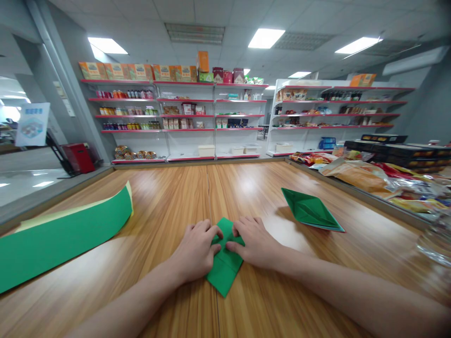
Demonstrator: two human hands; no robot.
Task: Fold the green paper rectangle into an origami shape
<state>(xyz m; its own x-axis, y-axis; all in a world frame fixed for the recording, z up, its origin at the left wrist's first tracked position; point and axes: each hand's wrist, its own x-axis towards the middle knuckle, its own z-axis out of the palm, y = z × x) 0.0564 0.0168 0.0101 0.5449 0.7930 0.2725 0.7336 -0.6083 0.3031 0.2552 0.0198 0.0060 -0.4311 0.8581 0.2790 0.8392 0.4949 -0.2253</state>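
A folded piece of green paper [224,274] lies on the wooden table in front of me, with creases across its middle. My left hand [199,246] grips its left side, fingers curled and thumb on the paper. From the right, my right hand [255,241] pinches the opposite side, its thumb resting near the centre. The paper's edges under both hands are partly hidden. To the right sits a folded green paper boat [310,210], apart from my hands. Curled green paper sheets [70,239] with a yellowish one behind lie at the left.
The wooden table [169,188] has a raised rim. Snack packets [362,180] and dark boxes [405,152] are beyond its right edge, and a clear container [437,241] stands at the far right. Stocked shelves [186,115] line the back. A red box [78,158] stands at the left.
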